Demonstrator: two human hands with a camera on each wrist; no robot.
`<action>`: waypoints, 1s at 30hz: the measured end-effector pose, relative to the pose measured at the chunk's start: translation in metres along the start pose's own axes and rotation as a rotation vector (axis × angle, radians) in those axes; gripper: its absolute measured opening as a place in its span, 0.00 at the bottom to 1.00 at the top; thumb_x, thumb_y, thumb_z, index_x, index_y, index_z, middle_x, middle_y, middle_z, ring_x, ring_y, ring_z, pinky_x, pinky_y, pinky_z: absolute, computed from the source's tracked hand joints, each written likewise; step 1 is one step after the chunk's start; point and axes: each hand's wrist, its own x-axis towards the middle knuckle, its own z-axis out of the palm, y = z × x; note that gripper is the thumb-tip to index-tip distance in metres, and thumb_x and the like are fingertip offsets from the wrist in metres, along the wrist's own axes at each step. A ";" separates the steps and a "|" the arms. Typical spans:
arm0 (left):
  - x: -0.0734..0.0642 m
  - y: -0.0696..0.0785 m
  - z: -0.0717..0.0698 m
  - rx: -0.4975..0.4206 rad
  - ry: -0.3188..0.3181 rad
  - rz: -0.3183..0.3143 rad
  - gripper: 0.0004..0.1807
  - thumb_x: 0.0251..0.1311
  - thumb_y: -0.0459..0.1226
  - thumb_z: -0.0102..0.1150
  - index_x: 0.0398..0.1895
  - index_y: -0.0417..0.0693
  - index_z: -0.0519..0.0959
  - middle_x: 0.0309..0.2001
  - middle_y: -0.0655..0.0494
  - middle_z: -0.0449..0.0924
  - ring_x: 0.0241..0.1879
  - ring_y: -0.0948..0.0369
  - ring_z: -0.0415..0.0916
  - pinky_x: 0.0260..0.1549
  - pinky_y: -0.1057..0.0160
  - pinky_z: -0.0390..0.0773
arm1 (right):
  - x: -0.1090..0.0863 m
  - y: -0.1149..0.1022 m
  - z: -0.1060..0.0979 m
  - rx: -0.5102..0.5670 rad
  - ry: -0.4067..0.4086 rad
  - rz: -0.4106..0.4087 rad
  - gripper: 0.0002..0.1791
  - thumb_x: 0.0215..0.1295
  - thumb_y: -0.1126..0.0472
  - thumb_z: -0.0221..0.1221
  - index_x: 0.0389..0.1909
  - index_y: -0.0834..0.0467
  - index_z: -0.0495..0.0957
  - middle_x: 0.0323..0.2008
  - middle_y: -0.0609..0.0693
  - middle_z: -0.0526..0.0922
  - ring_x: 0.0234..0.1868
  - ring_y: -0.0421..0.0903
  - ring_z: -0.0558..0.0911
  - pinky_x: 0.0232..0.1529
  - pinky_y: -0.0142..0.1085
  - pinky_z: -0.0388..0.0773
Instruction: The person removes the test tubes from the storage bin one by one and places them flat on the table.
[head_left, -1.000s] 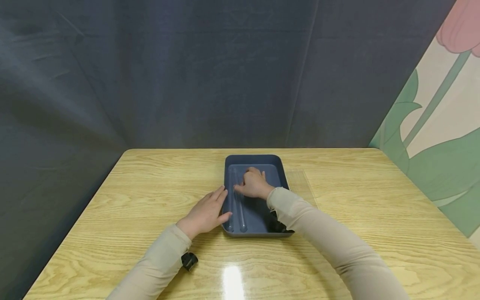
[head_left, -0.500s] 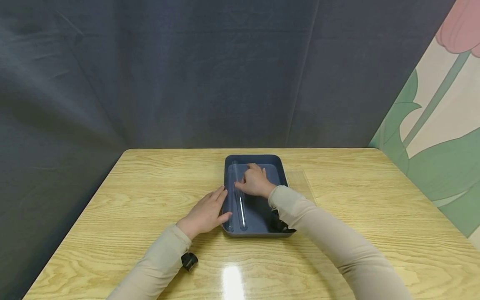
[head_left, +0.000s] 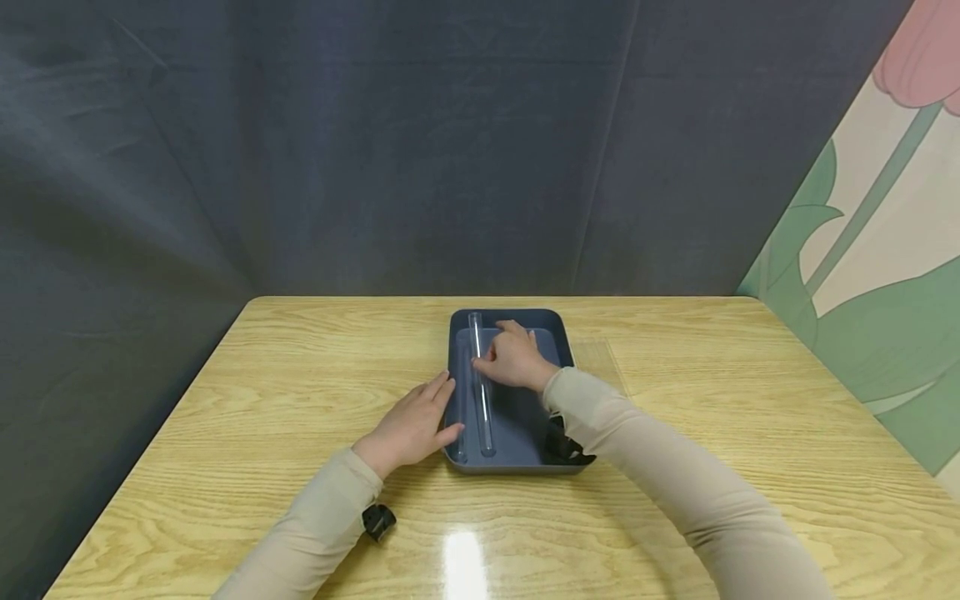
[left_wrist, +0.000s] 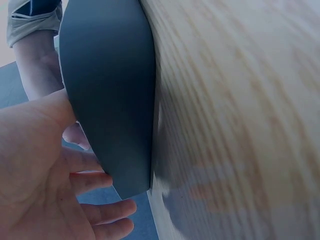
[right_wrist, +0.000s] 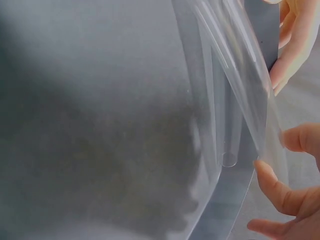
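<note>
My right hand (head_left: 514, 358) pinches a long clear test tube (head_left: 484, 417) between thumb and finger, over the left half of a dark blue tray (head_left: 521, 437). In the right wrist view, the held test tube (right_wrist: 250, 75) slants up past the tray's edge, its grip at the lower end. Beneath it, a second clear test tube (right_wrist: 229, 132) lies along the tray's left side. My left hand (head_left: 411, 421) rests against the left rim with fingers extended; the left wrist view shows its thumb crossing the tray wall (left_wrist: 112, 95).
A faint transparent flat piece (head_left: 600, 362) lies on the wood-grain table (head_left: 300, 358) just right of the tray, partly behind my right sleeve. A dark cloth (head_left: 420, 150) hangs behind the table's far edge. A painted flower wall (head_left: 885, 333) stands at the right.
The right hand has risen slightly and shifted a little right, bringing the test tube up so its far end now overlaps the tray's back wall. The left hand stays in place.
</note>
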 end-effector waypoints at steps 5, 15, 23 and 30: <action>0.000 0.000 0.000 0.000 -0.003 0.003 0.38 0.66 0.49 0.49 0.70 0.35 0.54 0.73 0.40 0.49 0.68 0.43 0.57 0.68 0.48 0.60 | -0.002 0.000 -0.003 0.002 0.000 -0.006 0.19 0.60 0.50 0.60 0.16 0.58 0.80 0.66 0.62 0.65 0.72 0.56 0.57 0.68 0.65 0.48; -0.001 0.001 -0.001 0.008 -0.013 0.002 0.38 0.66 0.49 0.49 0.71 0.35 0.53 0.73 0.40 0.48 0.69 0.44 0.55 0.68 0.48 0.59 | -0.002 0.001 -0.006 0.008 0.020 -0.043 0.19 0.61 0.51 0.59 0.15 0.58 0.79 0.66 0.62 0.66 0.71 0.56 0.58 0.67 0.66 0.48; -0.001 0.002 -0.002 -0.004 0.003 0.006 0.38 0.65 0.49 0.50 0.70 0.34 0.55 0.72 0.39 0.50 0.69 0.43 0.56 0.68 0.48 0.60 | -0.005 0.001 -0.012 0.004 0.031 -0.074 0.21 0.61 0.52 0.58 0.13 0.58 0.77 0.65 0.63 0.67 0.71 0.56 0.59 0.67 0.67 0.48; -0.002 0.001 -0.001 0.003 -0.005 0.011 0.37 0.66 0.49 0.50 0.70 0.35 0.54 0.72 0.40 0.50 0.69 0.43 0.56 0.68 0.48 0.59 | -0.008 0.002 -0.016 0.003 0.035 -0.075 0.21 0.62 0.52 0.57 0.11 0.57 0.76 0.65 0.63 0.67 0.71 0.55 0.58 0.67 0.66 0.48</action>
